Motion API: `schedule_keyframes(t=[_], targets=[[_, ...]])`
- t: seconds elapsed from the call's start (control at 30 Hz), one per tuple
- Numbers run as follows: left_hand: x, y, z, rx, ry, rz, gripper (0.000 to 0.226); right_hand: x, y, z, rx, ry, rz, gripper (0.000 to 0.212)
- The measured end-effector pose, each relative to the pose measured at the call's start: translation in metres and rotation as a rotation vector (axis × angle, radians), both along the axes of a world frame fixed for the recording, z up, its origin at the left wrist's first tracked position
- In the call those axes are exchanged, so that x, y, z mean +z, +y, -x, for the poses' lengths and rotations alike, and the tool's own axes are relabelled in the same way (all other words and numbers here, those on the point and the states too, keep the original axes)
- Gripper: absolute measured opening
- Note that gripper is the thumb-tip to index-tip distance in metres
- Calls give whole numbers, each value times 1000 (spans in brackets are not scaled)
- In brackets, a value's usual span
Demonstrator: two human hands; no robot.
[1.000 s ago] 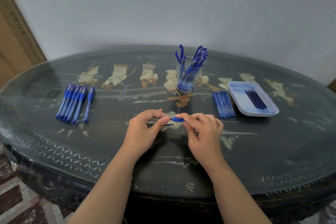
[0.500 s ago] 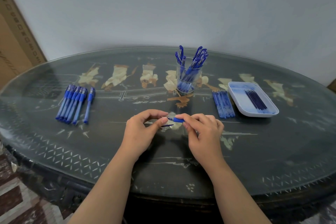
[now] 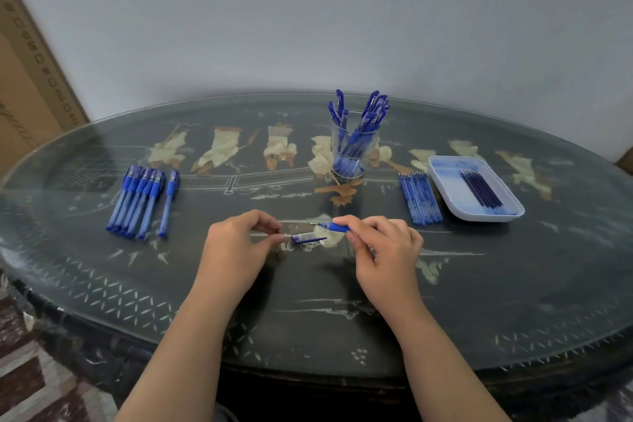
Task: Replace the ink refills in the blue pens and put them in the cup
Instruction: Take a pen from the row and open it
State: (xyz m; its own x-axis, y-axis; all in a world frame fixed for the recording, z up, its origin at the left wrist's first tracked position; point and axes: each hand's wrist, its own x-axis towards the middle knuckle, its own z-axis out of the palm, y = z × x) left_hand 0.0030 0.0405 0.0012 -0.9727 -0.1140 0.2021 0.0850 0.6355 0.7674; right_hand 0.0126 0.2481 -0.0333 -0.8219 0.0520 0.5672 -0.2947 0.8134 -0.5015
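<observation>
Our hands are apart over the dark oval glass-topped table (image 3: 479, 284).
Beyond our right hand (image 3: 387, 250) stands the clear round cup (image 3: 354, 151) of capped blue pens (image 3: 371, 110); that hand grips a slim blue pen (image 3: 337, 226), and our left hand (image 3: 236, 250) pinches a small clear cap (image 3: 308, 237).

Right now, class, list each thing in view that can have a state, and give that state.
pen: uncapped, gripped by right hand
cap: off the pen, pinched by left hand
cup: upright, holding capped pens
pens on the left: capped, lying flat
loose refills: lying in a row beside the tray
tray: holding dark refills
</observation>
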Motion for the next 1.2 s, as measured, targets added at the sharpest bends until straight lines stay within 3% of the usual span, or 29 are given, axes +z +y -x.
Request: schedule_keyframes(t=[0.13, 0.83, 1.07, 1.2], targets=[[-5, 0, 4, -21, -22, 62, 14, 0, 0, 0, -4, -3, 6, 36], [-13, -1, 10, -61, -32, -7, 30, 4, -1, -2, -5, 6, 35, 40], [-10, -2, 8, -79, -43, -13, 33, 6, -3, -5, -83, 52, 39, 29], [-7, 3, 2, -16, 131, -31, 33, 21, -4, -8, -101, 97, 65, 25]])
